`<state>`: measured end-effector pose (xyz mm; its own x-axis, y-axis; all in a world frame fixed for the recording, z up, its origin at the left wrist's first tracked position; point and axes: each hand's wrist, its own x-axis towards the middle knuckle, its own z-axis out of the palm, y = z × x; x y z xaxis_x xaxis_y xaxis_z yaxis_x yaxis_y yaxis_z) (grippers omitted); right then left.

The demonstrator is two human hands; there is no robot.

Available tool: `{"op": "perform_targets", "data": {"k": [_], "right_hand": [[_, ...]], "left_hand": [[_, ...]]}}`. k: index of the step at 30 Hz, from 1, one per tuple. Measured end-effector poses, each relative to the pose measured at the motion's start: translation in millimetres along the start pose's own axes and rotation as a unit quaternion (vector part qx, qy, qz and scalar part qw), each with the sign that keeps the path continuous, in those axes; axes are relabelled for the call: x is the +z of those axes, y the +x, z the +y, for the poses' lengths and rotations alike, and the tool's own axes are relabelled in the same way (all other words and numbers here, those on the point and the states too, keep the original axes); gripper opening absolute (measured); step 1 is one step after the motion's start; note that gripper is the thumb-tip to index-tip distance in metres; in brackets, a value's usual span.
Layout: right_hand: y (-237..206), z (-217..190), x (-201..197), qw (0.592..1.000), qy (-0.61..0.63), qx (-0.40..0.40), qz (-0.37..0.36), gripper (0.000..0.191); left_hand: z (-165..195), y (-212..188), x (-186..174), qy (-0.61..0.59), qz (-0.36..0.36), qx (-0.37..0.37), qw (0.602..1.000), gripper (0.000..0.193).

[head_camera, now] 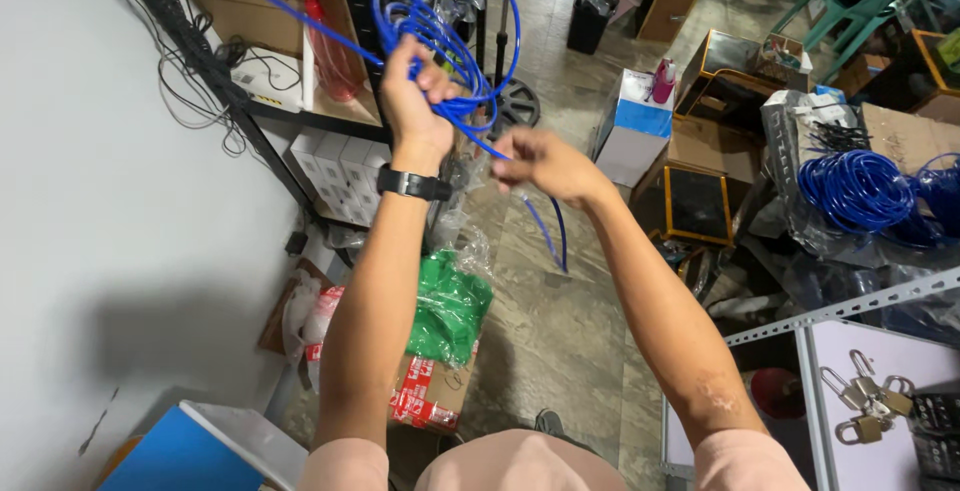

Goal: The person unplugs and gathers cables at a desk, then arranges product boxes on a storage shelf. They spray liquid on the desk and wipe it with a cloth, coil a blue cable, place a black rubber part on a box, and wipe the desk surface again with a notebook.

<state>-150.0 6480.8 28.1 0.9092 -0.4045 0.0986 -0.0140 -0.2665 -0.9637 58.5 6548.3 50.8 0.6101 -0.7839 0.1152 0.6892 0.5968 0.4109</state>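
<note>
Blue cable point(440, 26) loops in a loose coil above our left hand point(415, 101), which we hold raised with the fingers closed round the gathered strands, so that grip is wrapped firmly on the coil. One strand runs from the hand up and to the left, toward the shelf unit point(300, 111) against the white wall. We wear a black watch point(413, 184) on that wrist. Our right hand point(545, 163) sits just beside and a little below the left, its fingertips pinched narrowly on a strand of the same cable; below that pinch a free length hangs down in a narrow bend over the tiled floor point(560, 331).

Beneath our left forearm a green bag in clear plastic point(450, 301) lies on a cardboard box with red and white tape point(425, 396). Further out on the floor stands a white and blue box point(635, 126), with a pink bottle point(663, 81) just behind it. To our right, well apart from the hands, more coils of blue cable point(855, 189) lie in clear wrapping. At the lower right, several brass padlocks point(865, 401) rest on a pale surface framed in slotted metal angle. A blue and white item point(190, 446) shows at the lower left corner.
</note>
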Motion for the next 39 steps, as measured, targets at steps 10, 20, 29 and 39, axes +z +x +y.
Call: {"op": "perform_targets", "data": {"k": [10, 20, 29, 39], "right_hand": [[-16, 100, -64, 0.97, -0.203, 0.104, -0.078, 0.028], [13, 118, -84, 0.905, -0.282, 0.156, 0.278, 0.061], [14, 42, -92, 0.911, 0.399, -0.032, -0.1, 0.081], [34, 19, -60, 0.957, 0.285, -0.007, 0.056, 0.048]], "left_hand": [[79, -1, -14, -0.052, -0.208, -0.137, 0.967, 0.041], [96, -27, -29, -0.006, -0.32, -0.276, 0.906, 0.038], [108, -36, -27, 0.041, -0.298, -0.26, 0.918, 0.029], [104, -50, -30, 0.115, -0.255, -0.221, 0.934, 0.023]]}}
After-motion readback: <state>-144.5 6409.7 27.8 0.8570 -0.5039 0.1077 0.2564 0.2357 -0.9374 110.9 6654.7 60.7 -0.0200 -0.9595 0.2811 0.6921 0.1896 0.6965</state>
